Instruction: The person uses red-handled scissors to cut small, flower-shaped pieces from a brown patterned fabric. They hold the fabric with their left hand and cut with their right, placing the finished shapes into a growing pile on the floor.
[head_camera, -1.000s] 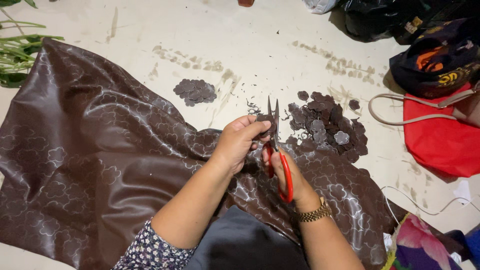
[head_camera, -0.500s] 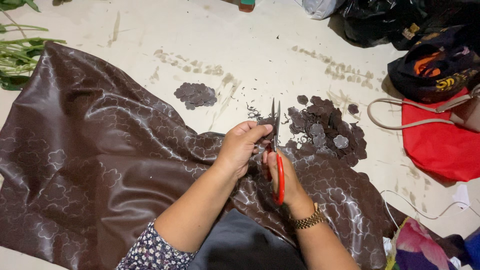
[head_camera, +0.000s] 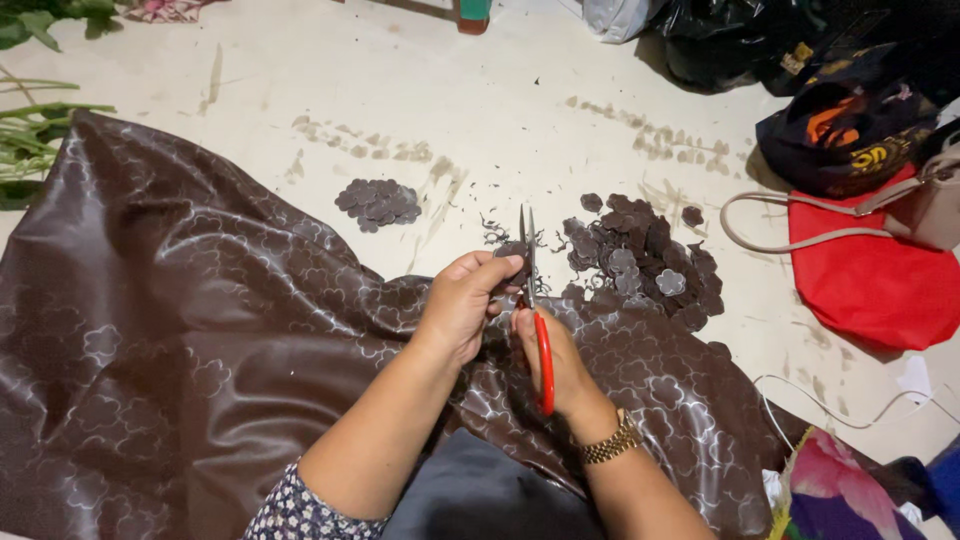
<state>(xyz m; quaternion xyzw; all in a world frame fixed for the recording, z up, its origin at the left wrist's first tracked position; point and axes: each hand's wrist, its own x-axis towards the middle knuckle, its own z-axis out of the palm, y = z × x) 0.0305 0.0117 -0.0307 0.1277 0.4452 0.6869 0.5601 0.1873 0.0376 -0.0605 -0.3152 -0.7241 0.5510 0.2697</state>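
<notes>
A large sheet of shiny brown patterned fabric lies spread over the pale floor. My right hand grips red-handled scissors with the blades pointing away from me and nearly closed. Against those blades my left hand pinches a small brown fabric piece. A heap of small cut flower-shaped brown pieces lies just right of the scissors. A smaller heap of the same pieces sits farther left on the floor. A gold watch is on my right wrist.
A red bag with a beige strap lies at the right, a dark printed bag behind it. Green stems lie at the far left. Colourful cloth sits at the bottom right, near a thin white cord.
The scissor blades have closed further on the small piece held by my left hand. Both hands stay in about the same place.
</notes>
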